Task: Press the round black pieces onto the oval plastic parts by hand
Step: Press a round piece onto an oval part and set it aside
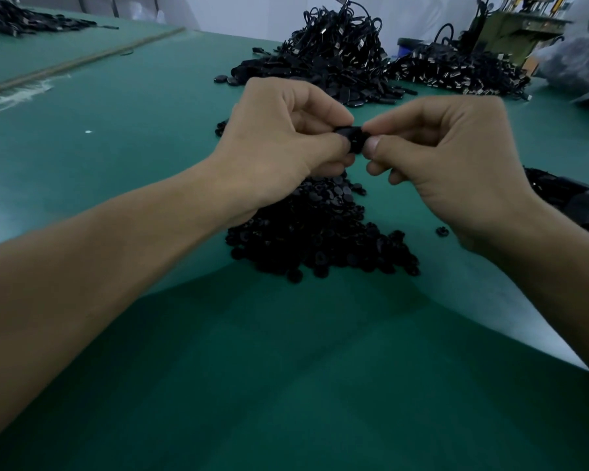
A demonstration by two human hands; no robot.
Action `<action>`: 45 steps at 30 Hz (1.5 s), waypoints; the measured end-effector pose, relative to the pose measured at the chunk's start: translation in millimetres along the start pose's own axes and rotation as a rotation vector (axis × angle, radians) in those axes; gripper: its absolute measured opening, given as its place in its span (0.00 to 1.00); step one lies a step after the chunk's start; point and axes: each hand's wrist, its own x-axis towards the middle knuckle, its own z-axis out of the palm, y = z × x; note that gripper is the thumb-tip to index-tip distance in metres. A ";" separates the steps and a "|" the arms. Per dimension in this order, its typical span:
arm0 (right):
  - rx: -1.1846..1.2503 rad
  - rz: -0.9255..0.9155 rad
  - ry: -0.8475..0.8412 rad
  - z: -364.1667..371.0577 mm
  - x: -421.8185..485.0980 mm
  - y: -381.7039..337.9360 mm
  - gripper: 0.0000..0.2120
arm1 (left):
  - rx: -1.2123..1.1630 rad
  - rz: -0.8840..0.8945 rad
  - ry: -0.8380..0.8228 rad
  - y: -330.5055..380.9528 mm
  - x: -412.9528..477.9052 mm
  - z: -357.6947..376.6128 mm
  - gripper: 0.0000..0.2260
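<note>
Both hands meet above the green table, pinching one small black plastic piece point(353, 139) between them. My left hand point(286, 137) holds it from the left with thumb and curled fingers. My right hand point(446, 158) pinches its right side with thumb and forefinger. Whether it is one part or two pressed together I cannot tell; fingers hide most of it. Right below the hands lies a heap of small round black pieces point(320, 236). Further back sits a pile of flat oval black parts point(306, 79).
Two tangled heaps of black cables with metal plugs point(340, 39) point(456, 69) stand at the back. A dark tray of black parts point(572, 202) is at the right edge. One loose piece point(441, 230) lies by my right wrist. The green table mat point(116, 137) stretches left.
</note>
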 end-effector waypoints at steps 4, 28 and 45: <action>-0.025 -0.009 0.001 -0.5 -0.6 -1.7 0.07 | -0.003 0.015 -0.020 1.4 -1.0 1.0 0.08; -0.199 -0.136 -0.087 3.4 -6.1 -5.6 0.17 | 0.492 0.307 -0.025 -5.7 -0.5 -1.7 0.05; -0.009 -0.010 -0.135 -3.3 -2.3 2.9 0.08 | 0.158 0.092 -0.122 -3.0 3.6 -5.4 0.07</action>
